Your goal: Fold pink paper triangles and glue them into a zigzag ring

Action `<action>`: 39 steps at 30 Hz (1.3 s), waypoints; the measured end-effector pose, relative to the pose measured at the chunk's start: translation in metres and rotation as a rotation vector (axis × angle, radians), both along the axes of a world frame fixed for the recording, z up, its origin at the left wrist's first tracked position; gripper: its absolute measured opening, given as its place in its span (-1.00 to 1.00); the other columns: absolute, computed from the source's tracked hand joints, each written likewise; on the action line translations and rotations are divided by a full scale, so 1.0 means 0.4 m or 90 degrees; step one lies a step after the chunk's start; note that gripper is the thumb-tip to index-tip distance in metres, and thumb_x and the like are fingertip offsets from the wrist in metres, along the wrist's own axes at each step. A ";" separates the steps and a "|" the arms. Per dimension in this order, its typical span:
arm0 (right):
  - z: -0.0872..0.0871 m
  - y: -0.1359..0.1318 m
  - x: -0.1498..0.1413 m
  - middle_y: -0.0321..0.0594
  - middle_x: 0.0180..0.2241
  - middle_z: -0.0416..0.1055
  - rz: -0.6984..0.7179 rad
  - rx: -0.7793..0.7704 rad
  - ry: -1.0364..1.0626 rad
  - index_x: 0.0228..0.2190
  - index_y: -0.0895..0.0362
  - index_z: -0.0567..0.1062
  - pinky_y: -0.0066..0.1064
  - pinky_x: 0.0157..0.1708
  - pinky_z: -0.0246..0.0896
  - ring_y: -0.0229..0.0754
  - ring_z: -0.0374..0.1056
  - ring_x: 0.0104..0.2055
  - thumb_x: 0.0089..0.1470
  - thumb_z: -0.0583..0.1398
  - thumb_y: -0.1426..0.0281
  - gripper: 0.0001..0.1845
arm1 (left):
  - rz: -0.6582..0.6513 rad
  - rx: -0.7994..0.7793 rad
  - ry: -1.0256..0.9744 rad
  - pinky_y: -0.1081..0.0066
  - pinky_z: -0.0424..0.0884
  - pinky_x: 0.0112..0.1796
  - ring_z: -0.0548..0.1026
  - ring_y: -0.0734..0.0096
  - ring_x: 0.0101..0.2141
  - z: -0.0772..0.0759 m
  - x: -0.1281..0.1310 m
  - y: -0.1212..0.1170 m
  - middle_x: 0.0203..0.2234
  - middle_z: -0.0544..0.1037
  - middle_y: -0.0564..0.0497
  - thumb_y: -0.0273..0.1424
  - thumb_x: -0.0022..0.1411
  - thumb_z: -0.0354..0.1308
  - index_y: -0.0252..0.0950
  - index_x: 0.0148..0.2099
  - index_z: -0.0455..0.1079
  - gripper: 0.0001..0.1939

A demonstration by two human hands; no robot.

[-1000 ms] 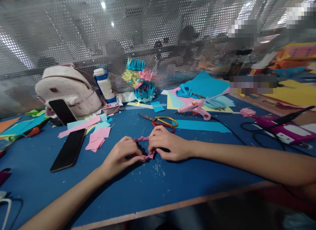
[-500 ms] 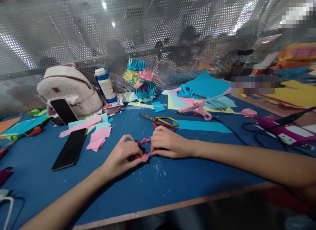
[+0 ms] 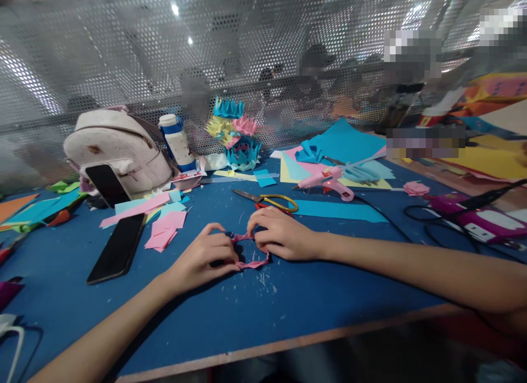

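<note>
A ring of folded pink paper (image 3: pixel 254 264) with a zigzag edge lies low over the blue table (image 3: pixel 230 317). My left hand (image 3: pixel 208 253) is curled closed on its left side. On the opposite side, my right hand (image 3: pixel 283 235) has bent fingers gripping the ring's far right part; the fingers cover some of the paper. Just behind the right hand lie scissors (image 3: pixel 267 199) with yellow and red handles, partly hidden by that hand. A blue paper strip (image 3: pixel 337 209) lies flat to their right.
Pink paper squares (image 3: pixel 167 229) and a black phone (image 3: pixel 117 248) lie left. At the back stand a pale backpack (image 3: pixel 111 147), a bottle (image 3: pixel 177 141) and folded paper flowers (image 3: pixel 241 152). A pink glue gun (image 3: pixel 325 180) and a purple power strip (image 3: pixel 473 221) with cables lie right.
My right hand's fingers have shifted from the ring's near edge to its far side, leaving more of the near edge showing. My left hand keeps its hold.
</note>
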State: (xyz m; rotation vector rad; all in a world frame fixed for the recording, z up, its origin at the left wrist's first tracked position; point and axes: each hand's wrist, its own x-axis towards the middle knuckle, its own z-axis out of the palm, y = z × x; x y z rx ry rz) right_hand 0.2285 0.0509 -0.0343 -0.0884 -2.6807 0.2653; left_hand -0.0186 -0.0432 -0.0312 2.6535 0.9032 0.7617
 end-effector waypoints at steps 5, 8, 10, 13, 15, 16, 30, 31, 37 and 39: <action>0.004 0.002 -0.002 -0.11 -0.17 0.39 -0.054 -0.031 0.053 -0.43 0.13 0.42 -0.15 -0.03 0.15 -0.09 0.26 -0.09 0.15 0.06 0.60 -0.78 | 0.010 0.012 -0.009 0.22 0.21 0.06 0.51 0.45 -0.38 0.001 0.004 -0.003 -0.39 0.60 0.06 -0.29 0.42 0.12 -0.23 -0.19 0.46 -0.84; 0.011 -0.011 0.002 -0.10 -0.17 0.37 -0.077 -0.072 0.158 -0.27 0.11 0.41 -0.18 -0.03 0.20 -0.10 0.26 -0.07 0.11 -0.01 0.66 -0.70 | 0.027 0.037 0.002 0.22 0.22 0.04 0.51 0.44 -0.36 0.004 -0.002 0.002 -0.39 0.59 0.07 -0.30 0.43 0.11 -0.23 -0.19 0.46 -0.84; 0.013 -0.025 0.007 -0.11 -0.18 0.37 -0.057 -0.060 0.210 -0.21 0.10 0.38 -0.20 -0.04 0.21 -0.11 0.27 -0.07 0.10 -0.01 0.65 -0.68 | 0.051 0.059 0.019 0.20 0.19 0.06 0.53 0.44 -0.33 0.009 -0.013 0.018 -0.36 0.60 0.07 -0.33 0.42 0.12 -0.23 -0.19 0.46 -0.86; 0.008 -0.043 0.012 -0.14 -0.21 0.42 0.024 0.009 0.165 -0.22 0.09 0.38 -0.21 -0.05 0.20 -0.10 0.28 -0.10 0.13 0.03 0.59 -0.76 | 0.133 0.118 0.042 0.17 0.19 0.05 0.54 0.40 -0.30 0.019 -0.038 0.066 -0.31 0.63 0.06 -0.36 0.42 0.09 -0.20 -0.18 0.48 -0.85; 0.002 -0.047 0.012 -0.15 -0.22 0.45 0.043 0.042 0.092 -0.24 0.10 0.39 -0.23 -0.10 0.18 -0.11 0.30 -0.15 0.17 0.04 0.55 -0.81 | 0.227 0.173 0.043 0.17 0.22 0.02 0.53 0.37 -0.32 0.023 -0.054 0.114 -0.34 0.64 0.07 -0.34 0.38 0.13 -0.18 -0.19 0.51 -0.87; -0.001 -0.045 0.011 -0.16 -0.23 0.46 0.030 0.042 0.059 -0.24 0.11 0.41 -0.25 -0.13 0.18 -0.12 0.30 -0.18 0.19 0.04 0.54 -0.81 | 0.253 0.178 0.043 0.13 0.21 0.02 0.53 0.34 -0.32 0.024 -0.060 0.141 -0.33 0.64 0.05 -0.36 0.38 0.13 -0.18 -0.18 0.52 -0.86; -0.014 0.013 0.015 -0.08 -0.03 0.43 -0.070 -0.118 0.007 -0.08 0.16 0.45 -0.11 0.16 0.17 -0.10 0.26 0.10 0.20 0.11 0.54 -0.74 | 0.434 -0.053 0.187 0.38 0.34 -0.40 0.51 0.25 -0.45 0.110 -0.307 0.270 -0.41 0.64 -0.02 -0.11 0.14 0.17 -0.19 -0.29 0.56 -0.71; -0.014 0.011 0.013 -0.07 -0.04 0.43 -0.065 -0.109 0.008 -0.09 0.16 0.46 -0.11 0.16 0.17 -0.09 0.26 0.11 0.20 0.10 0.54 -0.75 | 0.431 -0.074 0.201 0.39 0.35 -0.41 0.51 0.25 -0.47 0.104 -0.332 0.263 -0.44 0.64 -0.01 -0.10 0.09 0.19 -0.18 -0.36 0.55 -0.72; -0.006 0.004 0.009 -0.04 -0.06 0.42 -0.060 -0.079 0.005 -0.16 0.19 0.50 -0.14 0.14 0.21 -0.09 0.28 0.08 0.21 0.07 0.57 -0.76 | 0.480 -0.092 0.221 0.35 0.39 -0.39 0.56 0.15 -0.43 0.048 -0.386 0.239 -0.43 0.66 -0.08 -0.10 -0.08 0.26 -0.21 -0.41 0.51 -0.71; -0.003 0.001 0.009 -0.04 -0.08 0.41 -0.061 -0.074 0.005 -0.19 0.22 0.51 -0.18 0.13 0.22 -0.10 0.29 0.07 0.21 0.07 0.57 -0.76 | 0.492 -0.083 0.219 0.34 0.39 -0.38 0.57 0.10 -0.40 0.042 -0.385 0.242 -0.45 0.65 -0.09 -0.11 -0.11 0.29 -0.23 -0.44 0.49 -0.71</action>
